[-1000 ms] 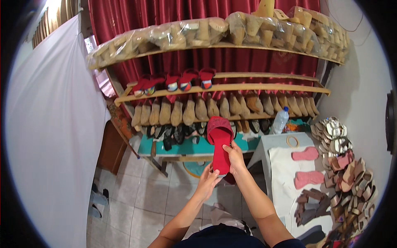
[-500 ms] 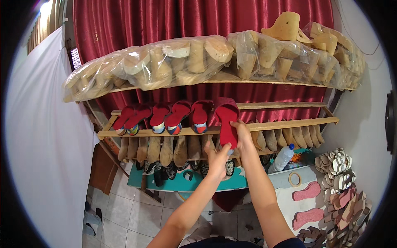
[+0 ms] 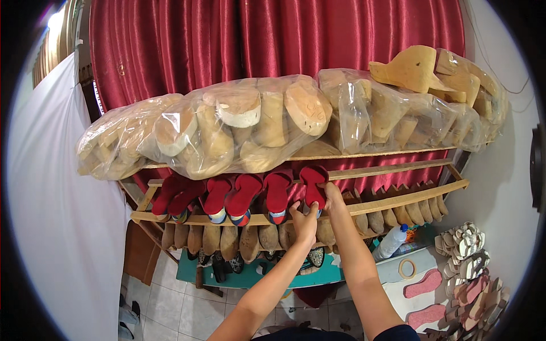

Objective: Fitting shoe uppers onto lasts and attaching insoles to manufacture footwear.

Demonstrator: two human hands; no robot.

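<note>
A red slipper rests against the wooden rack, at the right end of a row of similar slippers. My right hand grips its right edge near the middle. At the heel end, my left hand has its thumb and fingers around the slipper's lower left side. To the left stands another red slipper with a multicoloured heel. Several more, such as this red slipper, lean on the same bars farther left.
Wooden shoe lasts hang in a row below the bar. Plastic-wrapped lasts fill the shelf above. Under the rack is a green table; a clear bottle with a blue cap stands at the right. Stacked soles lie farther right.
Both hands have brought the red slipper forward and down onto the rack, beside the others. The view has tilted up, so more of the curtain shows.
</note>
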